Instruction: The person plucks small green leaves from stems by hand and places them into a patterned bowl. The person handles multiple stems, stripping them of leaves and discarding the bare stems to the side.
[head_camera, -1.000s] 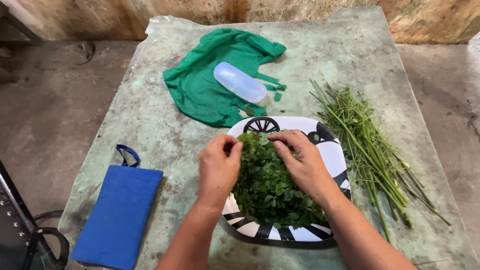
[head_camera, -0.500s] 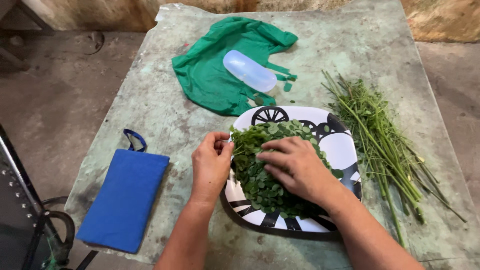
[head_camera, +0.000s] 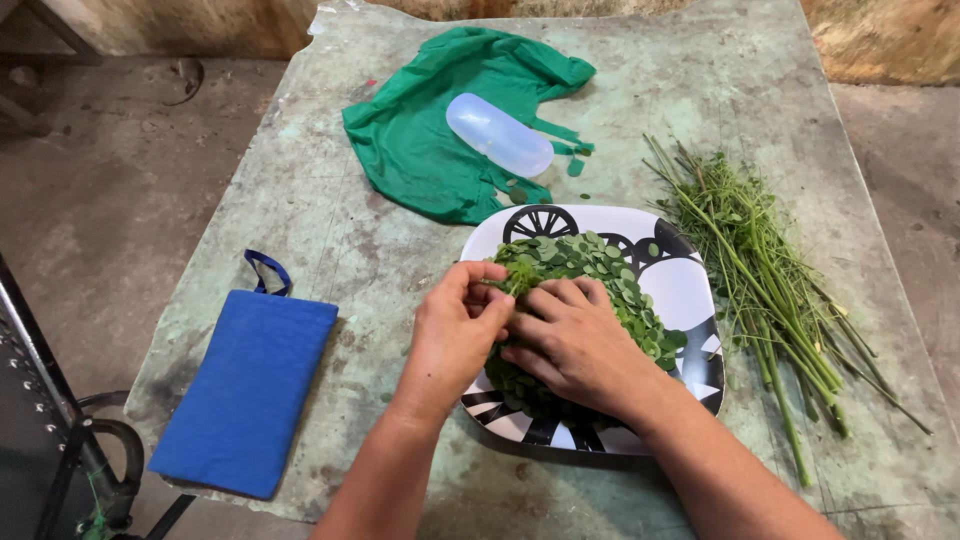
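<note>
A white plate with black patterns (head_camera: 690, 290) sits on the worn green table and carries a heap of small green leaves (head_camera: 600, 275). My left hand (head_camera: 455, 335) is at the heap's left edge, fingertips pinching a small tuft of leaves. My right hand (head_camera: 575, 345) lies flat on the near side of the heap, fingers pointing left and touching the left hand's fingers. A bundle of stripped green stems (head_camera: 770, 270) lies to the right of the plate.
A green cloth bag (head_camera: 430, 130) lies at the back of the table with a translucent plastic container (head_camera: 498, 133) on it. A blue pouch with a loop (head_camera: 245, 390) lies at the near left. Dark metal frame (head_camera: 40, 430) stands off the table's left.
My right hand has slid from the heap's top down and left across the leaves to meet the left hand. The left hand has closed its fingers on a tuft.
</note>
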